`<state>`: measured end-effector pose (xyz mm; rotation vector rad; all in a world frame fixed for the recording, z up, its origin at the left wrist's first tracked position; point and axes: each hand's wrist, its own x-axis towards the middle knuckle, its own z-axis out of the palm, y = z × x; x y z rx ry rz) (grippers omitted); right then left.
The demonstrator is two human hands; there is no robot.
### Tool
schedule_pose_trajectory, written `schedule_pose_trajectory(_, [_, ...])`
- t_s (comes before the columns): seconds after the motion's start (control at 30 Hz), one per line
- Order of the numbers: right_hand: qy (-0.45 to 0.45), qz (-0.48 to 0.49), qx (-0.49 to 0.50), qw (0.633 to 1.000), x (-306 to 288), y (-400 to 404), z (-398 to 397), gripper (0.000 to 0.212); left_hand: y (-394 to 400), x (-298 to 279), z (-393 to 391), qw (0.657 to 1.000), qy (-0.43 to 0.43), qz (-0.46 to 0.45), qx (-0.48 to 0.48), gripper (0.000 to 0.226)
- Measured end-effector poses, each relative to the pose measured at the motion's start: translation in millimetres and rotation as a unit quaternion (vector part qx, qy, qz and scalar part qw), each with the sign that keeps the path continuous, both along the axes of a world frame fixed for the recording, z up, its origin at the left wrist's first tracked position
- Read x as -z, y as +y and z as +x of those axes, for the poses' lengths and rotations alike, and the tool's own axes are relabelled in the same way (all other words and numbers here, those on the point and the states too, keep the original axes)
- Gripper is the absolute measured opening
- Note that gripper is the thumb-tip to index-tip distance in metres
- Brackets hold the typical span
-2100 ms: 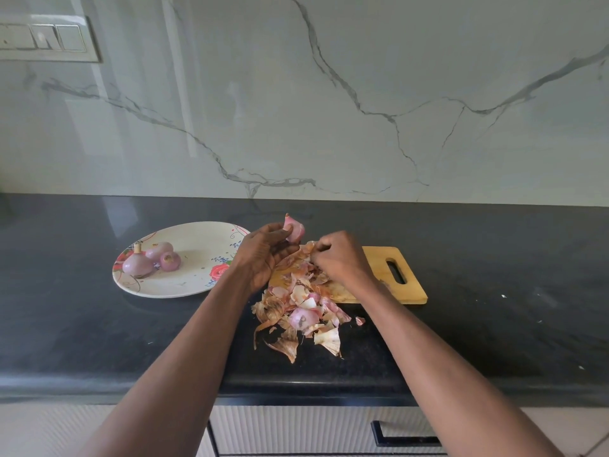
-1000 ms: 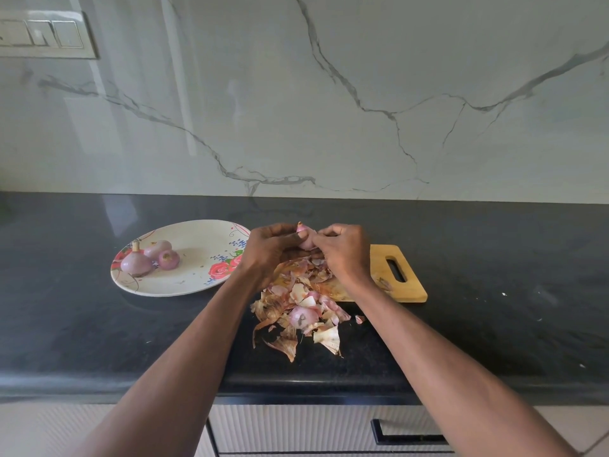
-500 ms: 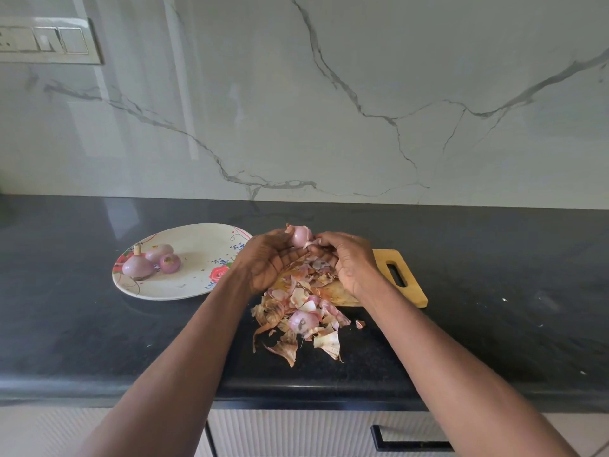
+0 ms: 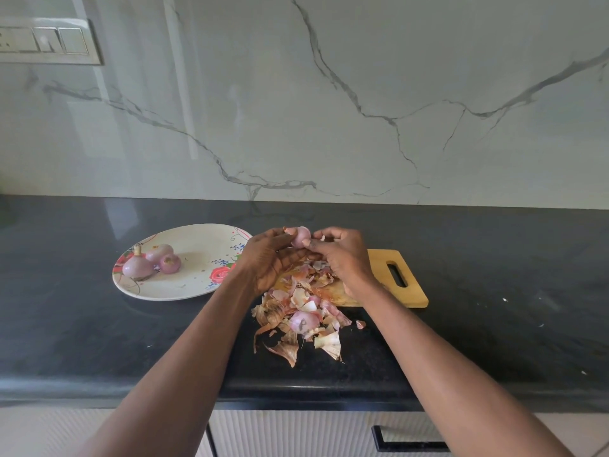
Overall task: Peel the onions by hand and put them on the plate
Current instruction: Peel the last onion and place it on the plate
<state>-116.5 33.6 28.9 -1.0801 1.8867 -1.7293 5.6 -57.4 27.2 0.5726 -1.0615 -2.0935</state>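
Step in hand: peeling; one small onion [image 4: 300, 236] is held up between both hands above the cutting board [image 4: 384, 273].
Left hand [image 4: 268, 258]: palm turned up and inward, fingers curled round the onion's left side, cradling it.
Right hand [image 4: 341, 255]: knuckles up, fingers pinching at the onion's right side, seemingly on a flake of skin.
Plate [image 4: 197, 286]: on the surface left of the hands; three peeled onions [image 4: 151, 262] lie near its left rim.
Peel heap [image 4: 301, 319]: spills off the board's near edge onto the dark surface [image 4: 494, 291]; one pink piece in it may be an onion.
Next move, judged: strip the last skin, then carry the onion left to the plate.
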Motion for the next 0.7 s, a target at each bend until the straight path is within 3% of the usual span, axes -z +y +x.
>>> schedule_pose_trajectory(0.17, [-0.018,0.002,-0.005,1.000,-4.8,4.0,0.2,0.011,3.1,1.2,-1.0,0.998,-0.027,-0.047,0.004,0.039])
schedule_pose_trajectory(0.23, [-0.046,-0.005,-0.018,0.999,-7.2,5.4,2.7,0.008,2.9,1.8,-2.1,0.998,-0.040,-0.056,0.003,0.031])
schedule_pose_trajectory(0.33, [-0.083,-0.008,-0.022,0.996,-10.3,6.6,5.7,0.020,1.6,2.1,-2.1,0.998,-0.047,-0.043,0.003,0.018])
schedule_pose_trajectory(0.4, [-0.113,-0.003,-0.026,0.993,-11.6,7.1,4.9,0.024,0.2,2.1,-2.2,0.998,-0.051,-0.039,0.006,0.017])
schedule_pose_trajectory(0.6, [-0.263,-0.033,-0.065,0.962,-9.5,1.6,-3.9,0.008,-1.4,1.2,-2.5,0.997,-0.063,-0.024,0.031,0.025])
schedule_pose_trajectory(0.67, [-0.243,-0.031,-0.059,0.968,-10.4,2.2,-6.7,0.007,-2.8,1.7,-2.2,0.997,-0.070,-0.026,0.018,0.026])
schedule_pose_trajectory(0.7, [-0.190,-0.013,-0.049,0.981,-10.0,3.5,-7.5,0.006,-4.2,2.3,-1.9,0.997,-0.072,-0.029,0.007,0.024])
